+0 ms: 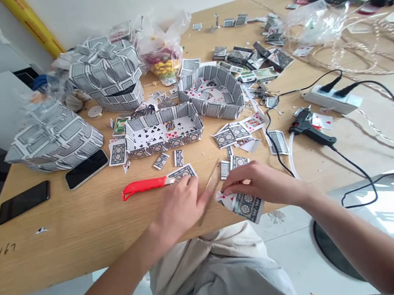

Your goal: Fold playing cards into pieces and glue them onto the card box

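My right hand (246,182) is closed, thumb and fingers pinching a playing card with a grey patterned back (249,206) near the table's front edge. My left hand (182,205) rests just in front of a red-handled cutter (143,186), its fingertips at the blade end beside a flat card (186,170). Whether those fingers grip anything is hidden. Small folded card pieces (225,169) lie beyond my right hand. Farther back stand a rectangular card box (166,146) and a many-sided card tray (226,109), both open on top.
Two phones (23,202) and card-covered baskets (56,141) are at the left. At the right lie a glue gun (311,129) with its cable and a white power strip (333,100). Loose cards and a plastic bag (164,57) sit farther back.
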Demonstrator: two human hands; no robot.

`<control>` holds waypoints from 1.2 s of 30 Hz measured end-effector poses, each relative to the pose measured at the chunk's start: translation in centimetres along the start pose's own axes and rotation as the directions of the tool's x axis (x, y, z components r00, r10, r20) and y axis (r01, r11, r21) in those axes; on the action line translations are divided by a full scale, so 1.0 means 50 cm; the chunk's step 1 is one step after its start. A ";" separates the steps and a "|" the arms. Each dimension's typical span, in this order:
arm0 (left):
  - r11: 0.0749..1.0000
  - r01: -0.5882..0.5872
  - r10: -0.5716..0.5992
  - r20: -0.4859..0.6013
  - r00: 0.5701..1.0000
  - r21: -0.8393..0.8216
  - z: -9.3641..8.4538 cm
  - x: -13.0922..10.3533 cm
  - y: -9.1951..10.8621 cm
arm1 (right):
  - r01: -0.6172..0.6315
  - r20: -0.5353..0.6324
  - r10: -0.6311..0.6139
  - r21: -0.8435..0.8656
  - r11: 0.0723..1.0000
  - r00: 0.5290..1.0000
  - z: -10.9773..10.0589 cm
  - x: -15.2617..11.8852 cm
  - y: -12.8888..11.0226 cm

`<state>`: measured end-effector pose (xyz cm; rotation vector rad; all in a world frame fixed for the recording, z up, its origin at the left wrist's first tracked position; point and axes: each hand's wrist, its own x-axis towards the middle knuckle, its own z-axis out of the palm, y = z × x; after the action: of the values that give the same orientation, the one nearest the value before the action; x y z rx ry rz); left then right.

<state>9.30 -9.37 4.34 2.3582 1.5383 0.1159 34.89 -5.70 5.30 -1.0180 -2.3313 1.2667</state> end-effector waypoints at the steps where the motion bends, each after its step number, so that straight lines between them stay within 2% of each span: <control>1: 0.998 0.029 -0.029 -0.002 1.000 0.050 0.020 0.002 0.021 | -0.017 0.031 0.018 -0.039 0.999 0.999 0.005 -0.012 0.010; 4: 0.990 0.066 -0.064 -0.022 0.998 0.121 0.056 0.018 0.063 | -0.095 0.072 0.107 -0.159 0.983 0.992 0.021 -0.025 0.034; 8: 0.986 0.115 -0.123 0.062 0.990 0.119 0.047 0.036 0.077 | -0.103 0.150 0.143 -0.245 0.964 0.978 0.025 -0.010 0.040; 12: 0.979 0.203 -0.203 0.168 0.965 0.015 0.016 0.025 0.047 | -0.060 0.211 0.138 -0.337 0.940 0.968 0.021 0.014 0.023; 16: 0.953 0.267 -0.234 0.208 0.950 -0.146 -0.009 -0.013 -0.004 | 0.005 0.230 0.120 -0.480 0.877 0.966 0.018 0.034 0.010; 19: 0.932 0.262 -0.223 0.173 0.959 -0.250 -0.016 -0.048 -0.041 | 0.065 0.175 0.040 -0.558 0.828 0.984 0.014 0.031 0.010; 21: 0.884 0.260 -0.214 0.157 0.964 -0.389 -0.015 -0.070 -0.060 | 0.106 0.117 -0.046 -0.583 0.805 0.992 0.017 0.013 0.012; 23: 0.874 0.222 -0.194 0.108 0.975 -0.432 -0.010 -0.089 -0.073 | 0.128 0.030 -0.137 -0.594 0.794 0.990 0.031 -0.016 0.012; 26: 0.923 0.151 -0.136 0.065 0.988 -0.354 0.000 -0.105 -0.080 | 0.113 -0.127 -0.217 -0.554 0.825 0.968 0.075 -0.061 0.007; 30: 0.950 0.060 -0.042 0.063 0.997 -0.308 0.008 -0.105 -0.070 | 0.063 -0.261 -0.214 -0.486 0.872 0.941 0.152 -0.092 -0.001; 33: 0.963 0.014 0.011 0.091 0.996 -0.268 0.010 -0.099 -0.064 | 0.075 -0.263 -0.243 -0.520 0.851 0.934 0.188 -0.091 0.000; 36: 0.980 0.001 0.022 0.115 0.993 -0.200 0.010 -0.098 -0.066 | 0.080 -0.222 -0.228 -0.528 0.845 0.948 0.192 -0.087 0.004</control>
<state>4.47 -12.68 3.36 2.1769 1.3911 0.1268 32.71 -14.54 -0.03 -1.0423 -2.5099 0.3966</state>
